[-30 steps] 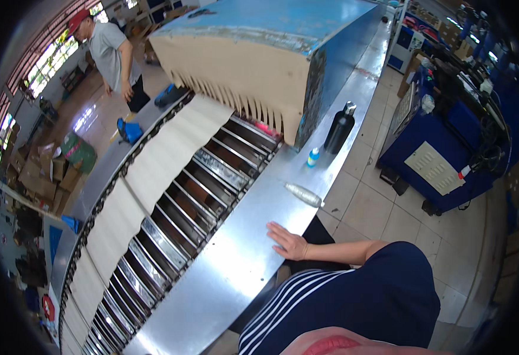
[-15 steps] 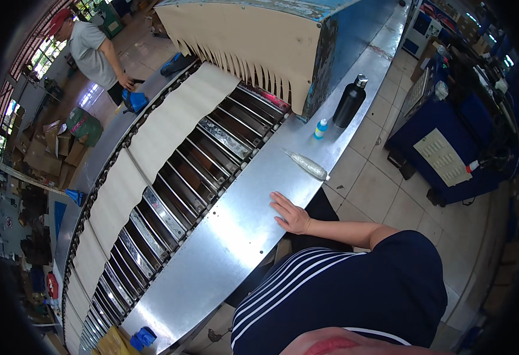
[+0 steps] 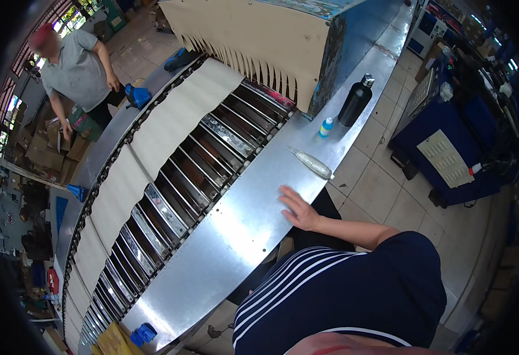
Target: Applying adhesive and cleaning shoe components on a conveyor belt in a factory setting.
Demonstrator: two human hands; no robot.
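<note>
My right hand [image 3: 300,210] is at the near edge of the bare metal ledge [image 3: 235,216], its fingers spread and nothing in them. Whether the palm presses on the metal I cannot tell. Just beyond the fingertips lies a slim, pointed, clear piping bag [image 3: 311,163] with pale contents. Farther along the ledge stand a small bottle with a blue cap [image 3: 325,127] and a black flask [image 3: 356,102]. My left hand is not in view.
A roller conveyor [image 3: 179,183] carries a long cream sheet [image 3: 114,183] toward a fringed curtain [image 3: 253,44] on a blue machine. Across it stands a person [image 3: 82,68] in a grey shirt. Blue tape dispensers [image 3: 136,96] sit along the far ledge. A dark blue machine [image 3: 454,157] stands right.
The person across the conveyor has turned and moved left, with both arms now showing. My right hand has shifted slightly and stays spread; the view has moved a little.
</note>
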